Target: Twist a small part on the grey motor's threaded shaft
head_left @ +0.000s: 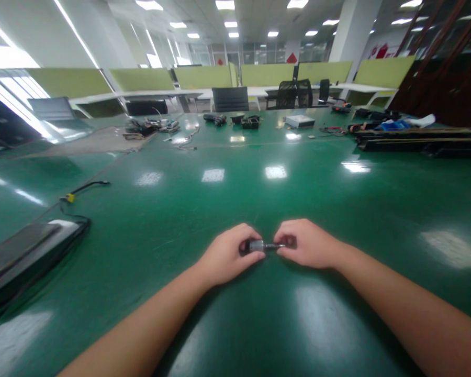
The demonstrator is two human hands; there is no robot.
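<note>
My left hand (232,254) is closed round a small grey-and-black cylinder (256,245), its thumb and fingers along the sides. A thin dark shaft (272,246) juts from the cylinder toward the right. Thumb and fingertips of my right hand (304,243) pinch the shaft's far end. The piece lies roughly level, low over or on the green table (204,209); I cannot tell whether it touches. Its exact kind is too small and blurred to make out, and both its ends are partly hidden by fingers.
A dark flat device (19,251) with a cable (88,185) lies at the left. Along the far side are tangled electronic parts (151,125), black parts (245,121) and a white box (299,121). Long black bars (419,140) are stacked at the right. Chairs (231,98) stand beyond.
</note>
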